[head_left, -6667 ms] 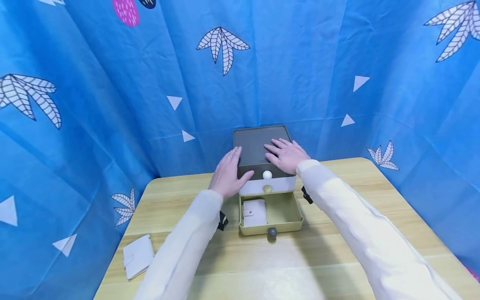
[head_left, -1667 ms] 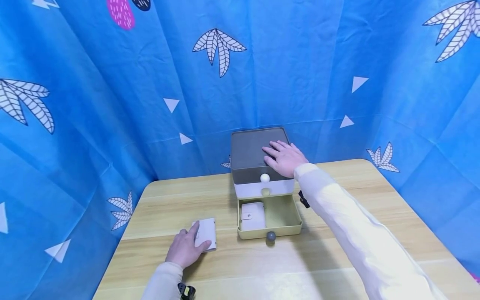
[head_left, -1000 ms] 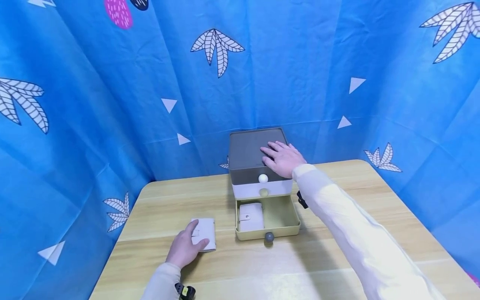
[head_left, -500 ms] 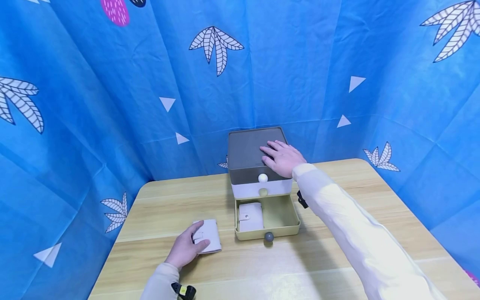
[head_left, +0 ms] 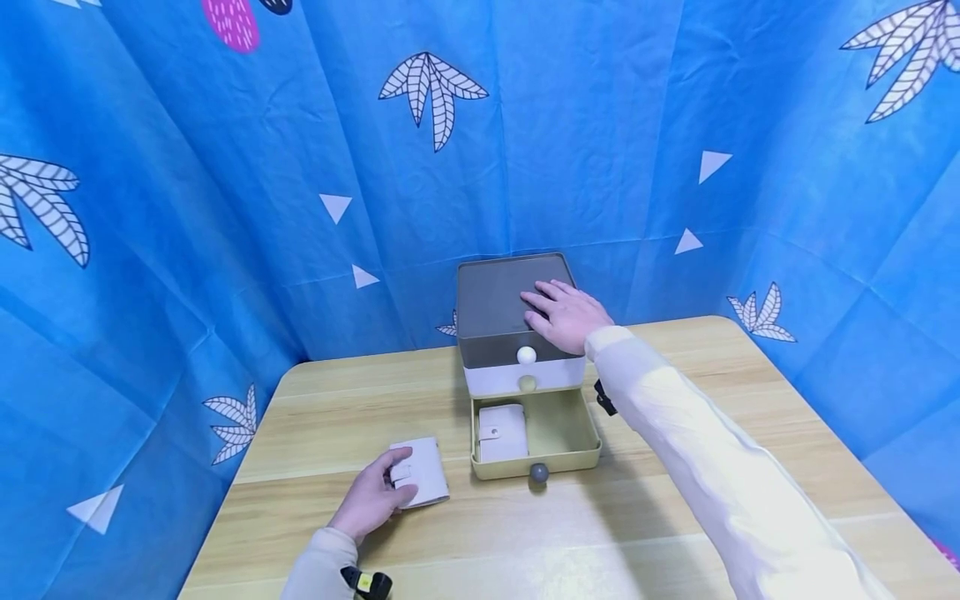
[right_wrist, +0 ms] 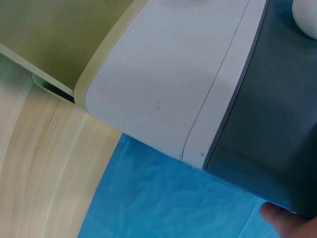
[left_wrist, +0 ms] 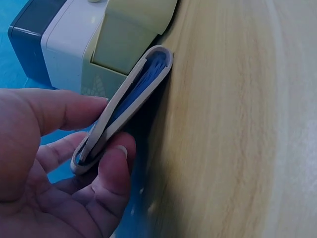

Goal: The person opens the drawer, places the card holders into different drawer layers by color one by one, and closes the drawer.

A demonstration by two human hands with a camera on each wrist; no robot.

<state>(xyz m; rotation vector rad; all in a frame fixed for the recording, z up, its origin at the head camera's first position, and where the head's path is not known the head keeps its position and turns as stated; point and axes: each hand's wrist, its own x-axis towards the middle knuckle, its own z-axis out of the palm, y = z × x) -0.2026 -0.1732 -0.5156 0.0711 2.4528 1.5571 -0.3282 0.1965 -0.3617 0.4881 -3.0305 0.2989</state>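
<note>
My left hand (head_left: 377,493) pinches a small white card holder (head_left: 424,468) with a snap strap, left of the open drawer. In the left wrist view the card holder (left_wrist: 130,96) is seen edge-on, tilted, with bluish clear sleeves inside; thumb and fingers hold its near end. My right hand (head_left: 567,317) lies spread on the dark grey top of a small stacked drawer box (head_left: 502,296). The bottom yellow-green drawer (head_left: 564,421) is pulled out. A second white card holder (head_left: 504,433) lies in its left part.
Under everything is a light wooden table (head_left: 345,417). A blue patterned curtain (head_left: 585,125) surrounds it at the back and both sides. A grey knob (head_left: 538,472) sticks out from the drawer front; a white knob (head_left: 527,355) sits on the top tier.
My left hand has left the box and taken the card holder from the table's left side, bringing it right, nearer the drawer. My right hand has stayed on the box top.
</note>
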